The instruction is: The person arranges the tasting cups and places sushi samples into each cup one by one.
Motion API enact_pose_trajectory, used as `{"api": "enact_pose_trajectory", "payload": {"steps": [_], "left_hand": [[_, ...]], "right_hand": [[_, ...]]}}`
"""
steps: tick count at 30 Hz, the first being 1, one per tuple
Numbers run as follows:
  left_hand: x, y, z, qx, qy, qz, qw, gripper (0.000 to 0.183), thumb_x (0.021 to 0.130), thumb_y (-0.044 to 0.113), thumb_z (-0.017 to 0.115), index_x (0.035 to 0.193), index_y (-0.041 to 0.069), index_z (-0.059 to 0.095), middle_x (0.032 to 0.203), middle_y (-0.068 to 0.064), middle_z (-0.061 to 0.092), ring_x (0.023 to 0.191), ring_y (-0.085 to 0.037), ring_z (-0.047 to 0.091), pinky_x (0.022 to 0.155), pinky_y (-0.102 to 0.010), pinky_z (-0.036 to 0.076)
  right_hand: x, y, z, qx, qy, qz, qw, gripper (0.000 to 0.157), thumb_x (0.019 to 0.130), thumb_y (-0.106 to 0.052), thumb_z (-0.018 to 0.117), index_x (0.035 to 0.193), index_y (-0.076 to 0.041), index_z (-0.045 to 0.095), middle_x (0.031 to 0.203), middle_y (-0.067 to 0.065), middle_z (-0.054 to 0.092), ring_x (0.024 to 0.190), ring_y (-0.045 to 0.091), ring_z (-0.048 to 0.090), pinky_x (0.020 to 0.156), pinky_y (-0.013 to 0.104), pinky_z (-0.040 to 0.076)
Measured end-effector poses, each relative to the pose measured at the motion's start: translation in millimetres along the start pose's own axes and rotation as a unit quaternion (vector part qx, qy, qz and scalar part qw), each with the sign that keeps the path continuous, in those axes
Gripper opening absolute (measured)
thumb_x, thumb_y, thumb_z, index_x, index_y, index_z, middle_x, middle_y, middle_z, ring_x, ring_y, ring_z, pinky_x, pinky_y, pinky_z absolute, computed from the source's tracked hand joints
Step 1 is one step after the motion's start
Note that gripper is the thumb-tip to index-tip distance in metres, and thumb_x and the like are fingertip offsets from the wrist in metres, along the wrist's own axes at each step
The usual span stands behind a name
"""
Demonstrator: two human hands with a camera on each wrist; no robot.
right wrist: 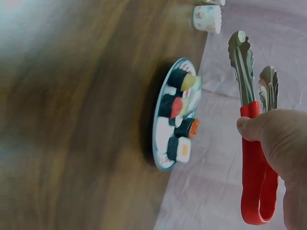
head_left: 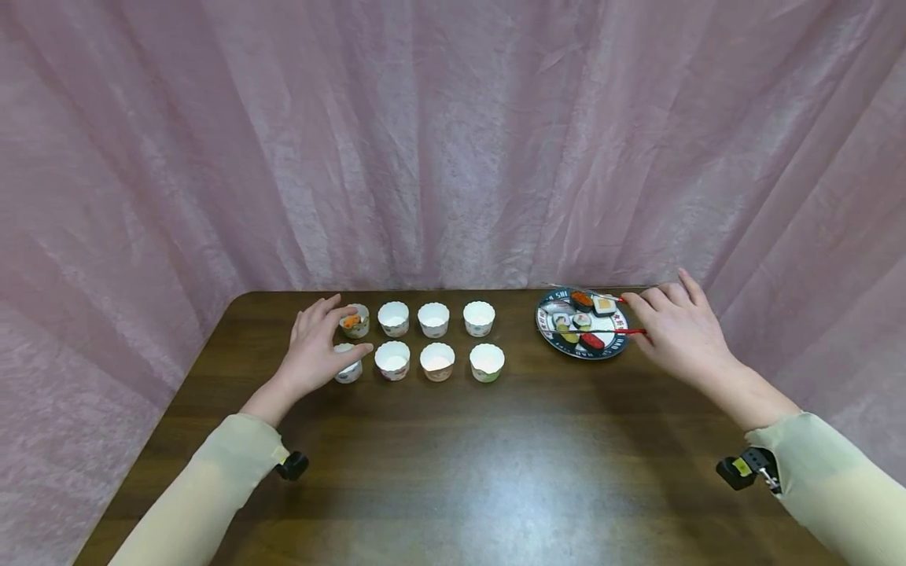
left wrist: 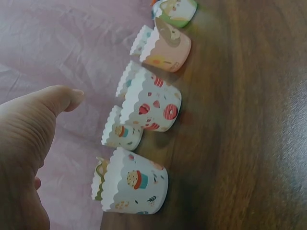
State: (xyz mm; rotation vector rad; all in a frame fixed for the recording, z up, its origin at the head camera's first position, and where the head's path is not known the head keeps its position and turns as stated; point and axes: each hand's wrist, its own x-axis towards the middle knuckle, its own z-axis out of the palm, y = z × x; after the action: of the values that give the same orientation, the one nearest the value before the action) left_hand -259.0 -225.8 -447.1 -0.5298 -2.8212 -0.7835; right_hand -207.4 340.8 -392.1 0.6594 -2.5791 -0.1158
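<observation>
My left hand [head_left: 314,350] hovers at the left end of two rows of paper baking cups, fingers spread and holding nothing. Beneath its thumb is the front-left cup [head_left: 348,373], printed with cupcakes [left wrist: 137,180]. An orange piece [head_left: 350,321] lies in the back-left cup [head_left: 359,328]. With my right hand [head_left: 675,326] I hold a pair of red-handled tongs [right wrist: 253,167], thumb against one arm, metal tips apart. The tongs stretch over a round patterned plate [head_left: 594,355] bearing several sushi pieces, among them a red-topped one [head_left: 591,342] and an orange-topped one [head_left: 582,299].
More white scalloped cups, such as a donut-printed cup [left wrist: 156,103] and a pink cup [left wrist: 170,50], stand in the rows between left hand and plate. A brown wooden table [head_left: 425,472] carries everything. Pink curtain [head_left: 453,157] hangs behind its far edge.
</observation>
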Motion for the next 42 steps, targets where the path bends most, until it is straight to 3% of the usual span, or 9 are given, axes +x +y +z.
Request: {"api": "enact_pose_trajectory", "payload": {"steps": [10, 22, 29, 34, 42], "left_hand": [[-2.3, 11.8, 7.3, -0.007, -0.004, 0.007, 0.9999, 0.075, 0.088, 0.045, 0.079, 0.147, 0.009, 0.05, 0.163, -0.02, 0.027, 0.151, -0.045, 0.013, 0.117, -0.07, 0.002], [7.4, 22.6, 15.0, 0.009, -0.02, 0.01, 0.9997, 0.076, 0.089, 0.049, 0.077, 0.15, 0.012, 0.049, 0.166, -0.017, 0.022, 0.154, -0.04, 0.007, 0.118, -0.066, -0.002], [26.8, 23.1, 19.7, 0.029, -0.033, -0.005, 0.999, 0.079, 0.088, 0.054, 0.075, 0.151, 0.013, 0.049, 0.166, -0.018, 0.02, 0.153, -0.042, 0.008, 0.118, -0.065, -0.005], [47.5, 20.3, 25.8, 0.037, -0.049, -0.033, 0.9976, 0.084, 0.087, 0.057, 0.075, 0.152, 0.012, 0.047, 0.165, -0.021, 0.019, 0.152, -0.045, 0.006, 0.117, -0.067, -0.006], [73.8, 14.3, 34.1, 0.086, -0.091, -0.075, 0.9894, 0.091, 0.084, 0.064, 0.073, 0.151, 0.006, 0.048, 0.165, -0.023, 0.018, 0.151, -0.047, 0.006, 0.115, -0.071, -0.004]], "right_hand": [[-38.2, 18.1, 0.0, -0.005, 0.006, 0.012, 1.0, 0.062, 0.067, -0.015, 0.086, 0.124, 0.001, 0.065, 0.104, 0.02, 0.067, 0.105, 0.047, 0.055, 0.118, 0.064, 0.019], [-69.9, 31.9, -7.0, -0.011, -0.023, 0.043, 0.999, 0.062, 0.066, -0.022, 0.088, 0.118, 0.004, 0.067, 0.099, 0.021, 0.067, 0.101, 0.048, 0.054, 0.114, 0.065, 0.023], [-75.5, 35.3, -11.4, -0.014, -0.028, 0.04, 0.999, 0.063, 0.065, -0.024, 0.089, 0.116, 0.005, 0.067, 0.097, 0.021, 0.066, 0.097, 0.048, 0.055, 0.11, 0.067, 0.026], [-76.0, 35.9, -12.0, -0.015, -0.036, 0.034, 0.999, 0.062, 0.064, -0.025, 0.09, 0.114, 0.005, 0.068, 0.095, 0.018, 0.066, 0.095, 0.047, 0.056, 0.107, 0.067, 0.03], [-71.6, 31.2, -14.2, -0.01, -0.046, 0.026, 0.999, 0.059, 0.066, -0.03, 0.09, 0.111, 0.003, 0.07, 0.093, 0.013, 0.067, 0.096, 0.044, 0.056, 0.105, 0.063, 0.031]]}}
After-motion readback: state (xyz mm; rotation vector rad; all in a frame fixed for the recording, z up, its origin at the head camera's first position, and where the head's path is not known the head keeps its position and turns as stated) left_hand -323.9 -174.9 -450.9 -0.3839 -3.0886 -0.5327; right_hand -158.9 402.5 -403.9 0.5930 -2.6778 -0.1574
